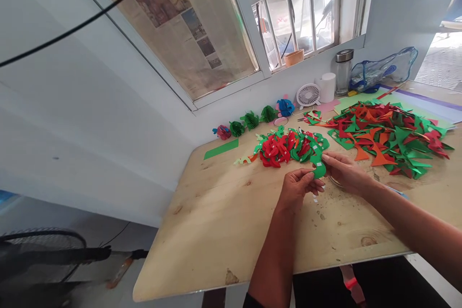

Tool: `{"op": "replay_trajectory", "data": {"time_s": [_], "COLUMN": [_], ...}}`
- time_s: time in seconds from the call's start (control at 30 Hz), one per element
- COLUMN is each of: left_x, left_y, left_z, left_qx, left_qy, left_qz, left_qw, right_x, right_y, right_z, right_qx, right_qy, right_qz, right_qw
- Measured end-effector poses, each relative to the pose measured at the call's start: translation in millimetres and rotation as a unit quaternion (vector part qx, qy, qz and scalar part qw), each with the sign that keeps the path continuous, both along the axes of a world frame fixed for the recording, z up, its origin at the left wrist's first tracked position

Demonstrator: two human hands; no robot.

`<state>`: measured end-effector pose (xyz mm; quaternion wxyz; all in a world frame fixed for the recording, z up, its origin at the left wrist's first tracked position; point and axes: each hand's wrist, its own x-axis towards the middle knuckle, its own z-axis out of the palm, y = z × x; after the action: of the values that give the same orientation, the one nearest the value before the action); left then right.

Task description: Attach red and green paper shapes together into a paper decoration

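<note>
In the head view, the left hand (298,186) and the right hand (341,169) were both closed on one green paper piece (319,164), which was above the wooden table (216,221). Behind this piece lay the red and green cutouts (279,147); to its right was the scrap pile (390,134).

No legible text, labels, brands, numbers or signs from here. Printed sheet (197,24) beside barred window (311,9): too blurred to read.
</note>
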<state>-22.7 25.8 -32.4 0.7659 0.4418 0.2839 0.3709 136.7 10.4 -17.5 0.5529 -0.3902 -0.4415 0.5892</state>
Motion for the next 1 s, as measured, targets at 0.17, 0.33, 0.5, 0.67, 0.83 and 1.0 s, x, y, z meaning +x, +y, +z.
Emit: {"op": "replay_trajectory", "data": {"time_s": [0.17,0.33,0.5,0.67,0.83,1.0], "left_x": [2,1,0,1,5,8], "left_y": [-5,-9,-11,-11,-13,-15], "left_z": [5.0,8.3,9.8,8.2,10.3,15.1], "left_qx": [-0.036,-0.064,-0.083,-0.094,-0.124,-0.138], "left_qy": [-0.052,-0.085,-0.098,-0.097,-0.103,-0.103], "left_qz": [-0.024,-0.052,-0.074,-0.106,-0.091,-0.035], "left_qw": [0.998,0.993,0.989,0.985,0.983,0.985], "right_x": [0,1,3,0,-4,-6], "right_y": [-6,-8,-7,-10,-13,-11], "right_z": [4.4,6.6,3.3,4.8,8.4,8.5], "right_qx": [-0.026,-0.043,-0.042,-0.051,-0.064,-0.058], "right_qy": [0.106,0.127,0.096,0.094,0.095,0.048], "right_qz": [0.096,0.097,0.061,0.086,0.12,0.105], "right_qw": [0.989,0.986,0.993,0.991,0.986,0.992]}}
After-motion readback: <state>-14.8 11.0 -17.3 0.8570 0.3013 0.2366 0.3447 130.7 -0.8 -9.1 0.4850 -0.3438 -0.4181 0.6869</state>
